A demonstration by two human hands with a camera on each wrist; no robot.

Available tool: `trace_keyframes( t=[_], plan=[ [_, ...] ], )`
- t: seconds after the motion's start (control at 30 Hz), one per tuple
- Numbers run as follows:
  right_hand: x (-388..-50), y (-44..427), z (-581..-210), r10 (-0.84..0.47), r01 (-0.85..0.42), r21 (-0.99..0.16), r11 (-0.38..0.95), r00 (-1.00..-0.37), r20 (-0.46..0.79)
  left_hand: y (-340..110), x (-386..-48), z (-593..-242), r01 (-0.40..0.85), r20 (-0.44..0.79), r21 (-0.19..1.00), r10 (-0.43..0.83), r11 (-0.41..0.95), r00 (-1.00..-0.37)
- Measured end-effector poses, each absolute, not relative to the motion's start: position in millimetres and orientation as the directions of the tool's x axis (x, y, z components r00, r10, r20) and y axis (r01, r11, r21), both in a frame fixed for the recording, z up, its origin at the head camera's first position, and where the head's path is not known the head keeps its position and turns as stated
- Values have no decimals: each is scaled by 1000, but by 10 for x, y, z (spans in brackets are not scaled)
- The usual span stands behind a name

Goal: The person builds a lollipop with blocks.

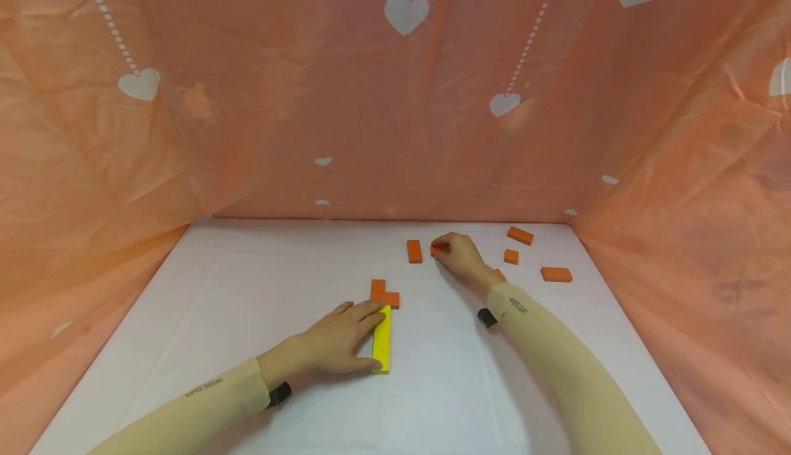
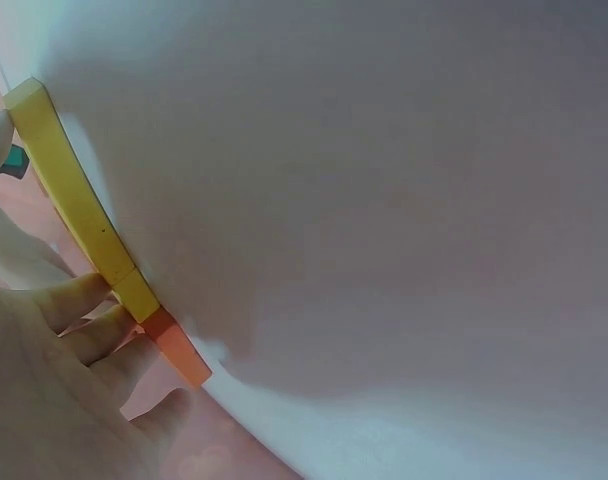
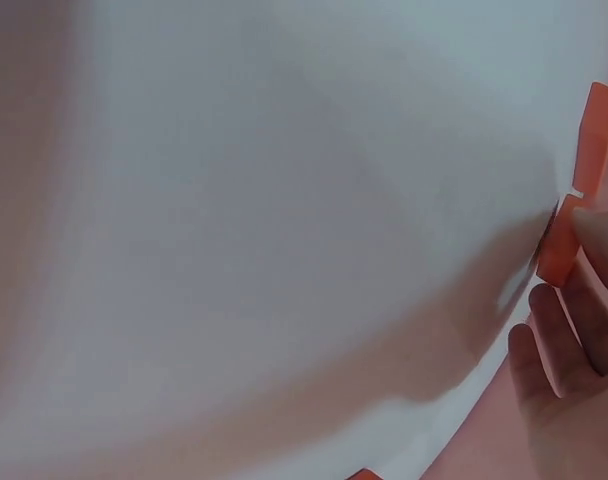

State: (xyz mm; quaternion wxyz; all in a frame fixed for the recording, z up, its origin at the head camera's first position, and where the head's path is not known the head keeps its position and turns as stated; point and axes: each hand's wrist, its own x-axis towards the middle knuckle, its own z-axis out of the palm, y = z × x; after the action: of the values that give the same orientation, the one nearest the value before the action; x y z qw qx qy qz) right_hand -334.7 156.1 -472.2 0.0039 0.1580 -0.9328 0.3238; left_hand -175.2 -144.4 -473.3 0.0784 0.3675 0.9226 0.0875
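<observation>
My left hand (image 1: 336,342) lies spread beside a yellow bar (image 1: 382,342), thumb touching its near end and fingertips at its far end. In the left wrist view a seam divides the yellow bar (image 2: 79,205) into a long and a short piece. Orange blocks (image 1: 386,299) adjoin the far end; one orange block (image 2: 184,350) shows past the fingers. At the back, my right hand (image 1: 460,256) pinches a small orange block (image 3: 559,245) between thumb and fingers, at the table surface. Just left of it stands another orange block (image 1: 414,251), also seen in the right wrist view.
On the right of the white table (image 1: 278,263) lie more orange blocks: one at the back (image 1: 520,235), a small cube (image 1: 511,256), and one farther right (image 1: 556,274). Another block (image 1: 498,275) is partly behind the right wrist. Orange cloth (image 1: 371,132) with white hearts surrounds the table.
</observation>
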Motion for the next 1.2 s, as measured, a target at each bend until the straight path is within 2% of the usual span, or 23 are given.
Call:
trace_keyframes(
  t=[0.33, 0.7, 1.2],
  plan=[
    [-3168, 1480, -4609, -280, -315, -670, 672, -946, 163, -1457, -1755, -4737, 665, -82, 218, 693, 714, -716],
    [-2891, 1233, -4602, -378, -418, -643, 642, -902, 209, -1472, -1779, -4752, 674, -78, 214, 701, 707, -709],
    [-2675, 966, -4693, -503, -475, -637, 607, -850, 154, -1471, -1776, -4757, 674, -72, 211, 699, 708, -711]
  ],
)
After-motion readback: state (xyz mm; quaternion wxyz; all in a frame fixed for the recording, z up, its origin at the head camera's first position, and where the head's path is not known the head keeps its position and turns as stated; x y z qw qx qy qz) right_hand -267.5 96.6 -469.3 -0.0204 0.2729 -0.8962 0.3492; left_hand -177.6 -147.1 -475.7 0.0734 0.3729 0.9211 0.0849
